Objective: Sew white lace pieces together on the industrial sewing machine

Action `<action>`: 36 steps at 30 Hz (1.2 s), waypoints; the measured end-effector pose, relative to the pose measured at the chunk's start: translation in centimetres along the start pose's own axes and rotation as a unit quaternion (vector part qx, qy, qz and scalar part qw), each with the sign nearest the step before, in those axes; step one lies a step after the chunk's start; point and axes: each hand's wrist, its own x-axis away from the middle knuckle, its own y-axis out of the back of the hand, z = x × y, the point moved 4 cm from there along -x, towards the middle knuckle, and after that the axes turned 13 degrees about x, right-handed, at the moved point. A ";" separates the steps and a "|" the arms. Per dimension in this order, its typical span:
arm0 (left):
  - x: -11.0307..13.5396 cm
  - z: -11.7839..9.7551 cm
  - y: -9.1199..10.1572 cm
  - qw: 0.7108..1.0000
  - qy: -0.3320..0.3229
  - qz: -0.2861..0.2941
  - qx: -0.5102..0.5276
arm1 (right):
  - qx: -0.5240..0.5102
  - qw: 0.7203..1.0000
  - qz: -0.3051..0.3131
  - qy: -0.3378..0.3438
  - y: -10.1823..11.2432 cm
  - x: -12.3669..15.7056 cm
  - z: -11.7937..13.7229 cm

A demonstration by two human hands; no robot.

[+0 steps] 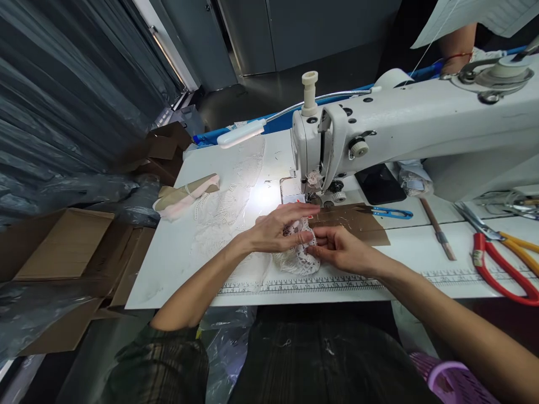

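Observation:
White lace trim [301,255] lies bunched in front of the needle area of a white sewing machine [391,129]. My left hand [280,227] rests over the lace with its fingers stretched toward the presser foot, the palm partly covering the fabric. The right edge of the lace is pinched between the thumb and fingers of my right hand [339,249]. Part of the lace under my left hand is hidden. More white lace [227,207] spreads across the table left of the needle, lit by a lamp [241,134].
Blue thread snips [391,212], a brown sheet [353,221], a black phone-like slab [380,184], a brush [438,230] and red-handled scissors [484,252] lie to the right. A rolled pink-and-tan bundle [187,196] sits left. Cardboard boxes [67,241] stand beside the table. Another person's arm [458,50] shows behind.

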 end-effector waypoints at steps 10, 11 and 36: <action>0.6 2.3 1.1 0.971 0.194 -0.032 0.139 | 0.094 0.994 -0.046 -0.034 2.4 -1.8 0.3; 0.6 2.3 1.2 0.967 0.203 -0.027 0.149 | 0.090 0.995 -0.041 -0.031 2.4 -2.1 0.5; 0.4 2.5 1.3 0.954 0.230 0.016 0.191 | 0.189 0.977 -0.093 0.031 2.8 -2.6 0.7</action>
